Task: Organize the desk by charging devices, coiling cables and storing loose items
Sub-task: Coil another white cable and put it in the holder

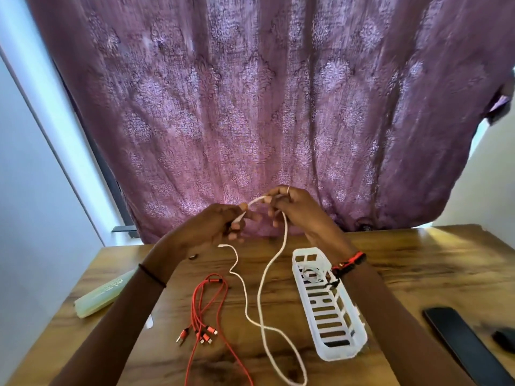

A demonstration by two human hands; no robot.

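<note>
A long white cable (260, 299) hangs from both raised hands and trails in loops over the wooden desk (418, 274). My left hand (220, 224) pinches the cable near its plug end. My right hand (289, 204) grips the same cable a little higher, with a short span stretched between the two hands. One free plug of the white cable lies near the desk's back edge. A red multi-plug cable (207, 307) lies bunched on the desk to the left. A white slotted plastic basket (359, 341) stands to the right, under my right wrist, with a small coiled white item inside.
A pale green case (97, 296) lies at the desk's left edge. A dark phone (457, 338) and a small black object (504, 338) lie at the right. A small dark round item (192, 256) sits near my left wrist. A purple curtain (264, 107) hangs behind the desk.
</note>
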